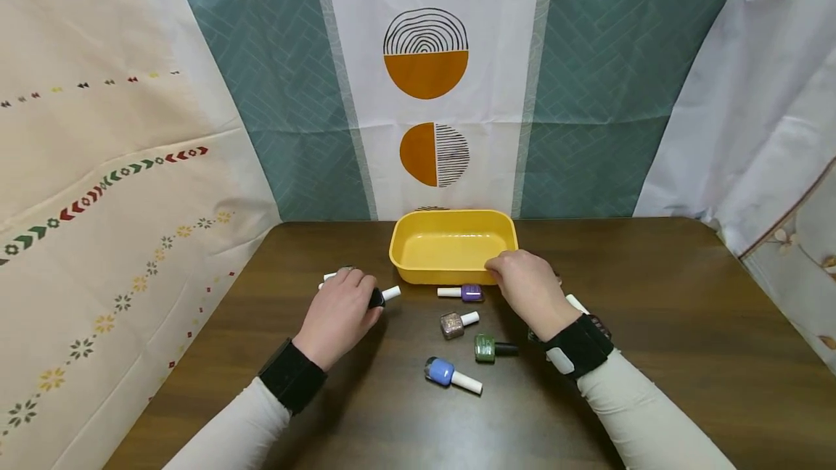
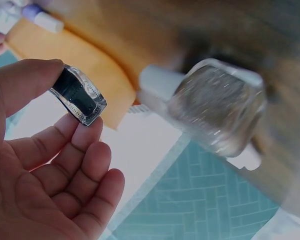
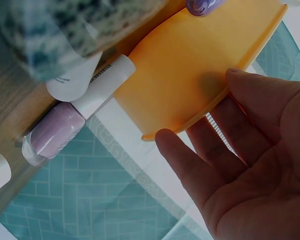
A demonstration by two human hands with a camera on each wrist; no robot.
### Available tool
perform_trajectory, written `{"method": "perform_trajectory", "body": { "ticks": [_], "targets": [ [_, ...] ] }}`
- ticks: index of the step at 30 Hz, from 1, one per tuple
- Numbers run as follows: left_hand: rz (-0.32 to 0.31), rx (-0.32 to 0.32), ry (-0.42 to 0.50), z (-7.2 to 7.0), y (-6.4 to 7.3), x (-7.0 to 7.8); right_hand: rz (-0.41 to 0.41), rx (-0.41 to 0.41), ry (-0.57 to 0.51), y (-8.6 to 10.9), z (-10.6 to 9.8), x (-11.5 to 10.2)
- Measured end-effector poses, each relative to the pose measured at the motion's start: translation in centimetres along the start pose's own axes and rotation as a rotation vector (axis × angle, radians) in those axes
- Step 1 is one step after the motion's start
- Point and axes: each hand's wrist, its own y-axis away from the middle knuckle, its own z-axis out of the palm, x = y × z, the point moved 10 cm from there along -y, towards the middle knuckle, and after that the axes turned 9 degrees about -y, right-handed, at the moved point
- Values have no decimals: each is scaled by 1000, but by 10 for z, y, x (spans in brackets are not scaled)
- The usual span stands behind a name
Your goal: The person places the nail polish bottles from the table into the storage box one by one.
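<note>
My left hand (image 1: 341, 316) is left of the yellow tub, with a black nail polish bottle (image 2: 80, 96) pinched between thumb and fingers. Its white cap (image 1: 392, 293) points toward the tub. At the tub's near right corner, my right hand (image 1: 530, 290) grips the rim of the yellow tub (image 1: 451, 275), thumb on the outer wall and fingers over the edge. A purple nail polish bottle (image 1: 472, 293) lies right in front of the tub. Close by the left hand is a glittery bottle (image 2: 217, 107), largely hidden by that hand in the head view.
Nearer on the brown table (image 1: 366, 419) lie a glitter bottle (image 1: 452, 325), a green bottle (image 1: 485, 348) with a black cap and a blue bottle (image 1: 440, 371). A pale pink bottle (image 3: 57, 130) and others lie by the right wrist. Patterned cloths (image 1: 424, 100) hang behind.
</note>
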Motion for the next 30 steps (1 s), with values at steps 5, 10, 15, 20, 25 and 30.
{"method": "perform_trajectory", "body": {
  "ticks": [5, 10, 15, 20, 25, 30],
  "targets": [
    [-17, 48, 30, -11, -7, 4, -20, 10, 6, -1, -4, 1],
    [-12, 40, 36, -14, -17, 6, -24, 2, 4, -1, -1, 0],
    [-3, 37, 35, -16, -37, 10, -1, -1, 6, 1, 0, 1],
    [14, 20, 1, -14, -61, 14, 15, -9, 7, 3, 3, 2],
    [10, 49, -39, -14, -86, 14, 21, 7, 12, 2, 1, 1],
    [-15, 9, -33, -6, -102, 12, 14, -10, 13, 0, 2, -1]
  ]
}}
